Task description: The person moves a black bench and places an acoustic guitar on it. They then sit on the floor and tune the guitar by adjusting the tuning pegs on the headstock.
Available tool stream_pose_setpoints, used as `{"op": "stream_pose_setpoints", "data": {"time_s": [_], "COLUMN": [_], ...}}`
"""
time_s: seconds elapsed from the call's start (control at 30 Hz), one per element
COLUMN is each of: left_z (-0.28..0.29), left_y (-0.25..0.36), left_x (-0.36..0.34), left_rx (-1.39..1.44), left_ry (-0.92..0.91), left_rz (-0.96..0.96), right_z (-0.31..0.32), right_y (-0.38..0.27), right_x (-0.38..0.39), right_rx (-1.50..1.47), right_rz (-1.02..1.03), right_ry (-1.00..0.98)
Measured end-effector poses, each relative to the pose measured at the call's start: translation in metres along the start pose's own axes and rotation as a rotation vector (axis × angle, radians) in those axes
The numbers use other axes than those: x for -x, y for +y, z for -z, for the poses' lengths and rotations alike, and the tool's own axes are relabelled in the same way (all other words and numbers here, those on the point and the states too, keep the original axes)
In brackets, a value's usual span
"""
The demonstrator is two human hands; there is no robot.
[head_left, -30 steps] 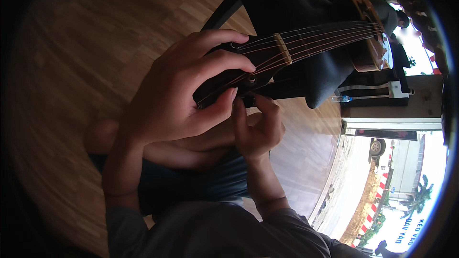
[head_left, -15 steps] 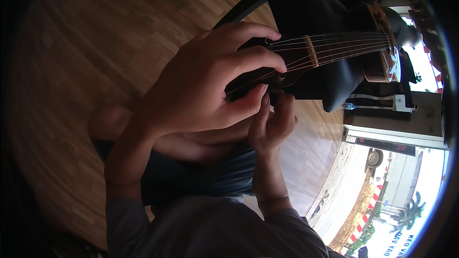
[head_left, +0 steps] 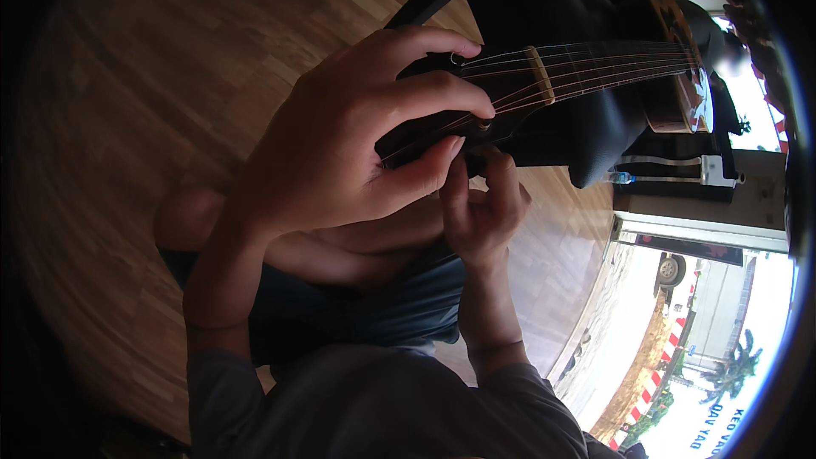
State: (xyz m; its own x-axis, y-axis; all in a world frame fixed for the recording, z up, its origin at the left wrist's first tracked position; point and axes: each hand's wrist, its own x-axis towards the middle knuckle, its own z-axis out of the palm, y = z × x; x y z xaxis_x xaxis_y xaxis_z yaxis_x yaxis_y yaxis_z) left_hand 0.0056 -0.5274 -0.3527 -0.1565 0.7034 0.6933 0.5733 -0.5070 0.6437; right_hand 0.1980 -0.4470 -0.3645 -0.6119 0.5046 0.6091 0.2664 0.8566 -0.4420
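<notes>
A stringed instrument, apparently a guitar, stretches rightward from my hands, with a dark headstock (head_left: 501, 121), a pale nut (head_left: 540, 75) and a light-edged body (head_left: 680, 98). Spread over the headstock, my left hand (head_left: 353, 132) grips it with curved fingers near the strings and pegs. Below it, my right hand (head_left: 486, 208) has thumb and forefinger closed at what looks like a dark tuning peg, mostly hidden by the fingers. My bare legs and dark shorts (head_left: 357, 310) show beneath both hands.
A black padded chair (head_left: 552, 0) lies under the instrument, on a wooden floor (head_left: 119, 161). At the right are a metal fixture (head_left: 712, 170), a small bottle (head_left: 620, 178) and a bright glass doorway (head_left: 680, 348), with a wheel, striped barrier and palm outside.
Both hands and the headstock moved right in the view, then slightly up over the last half second. The grip of each hand looks much the same.
</notes>
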Motion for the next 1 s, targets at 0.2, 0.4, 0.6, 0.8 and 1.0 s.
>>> {"op": "stream_pose_setpoints", "data": {"time_s": [0.2, 0.4, 0.6, 0.8, 1.0], "left_z": [0.000, -0.001, -0.001, -0.002, -0.002], "left_y": [0.000, 0.000, 0.001, 0.002, -0.001], "left_x": [0.000, 0.000, -0.001, 0.000, -0.001], "left_rx": [0.017, 0.005, -0.001, 0.009, -0.011], "left_ry": [-0.009, -0.004, 0.001, -0.010, -0.008], "left_rz": [0.007, -0.014, -0.022, 0.009, -0.029], "right_z": [0.002, 0.002, 0.005, 0.003, 0.000], "right_y": [0.002, 0.005, 0.003, -0.007, -0.021], "right_x": [0.001, 0.002, 0.011, 0.010, 0.007], "right_rx": [-0.056, -0.005, -0.185, -0.272, -0.746], "right_rz": [-0.038, 0.007, -0.160, -0.271, -0.676], "right_ry": [-0.061, -0.051, -0.087, -0.112, -0.083]}}
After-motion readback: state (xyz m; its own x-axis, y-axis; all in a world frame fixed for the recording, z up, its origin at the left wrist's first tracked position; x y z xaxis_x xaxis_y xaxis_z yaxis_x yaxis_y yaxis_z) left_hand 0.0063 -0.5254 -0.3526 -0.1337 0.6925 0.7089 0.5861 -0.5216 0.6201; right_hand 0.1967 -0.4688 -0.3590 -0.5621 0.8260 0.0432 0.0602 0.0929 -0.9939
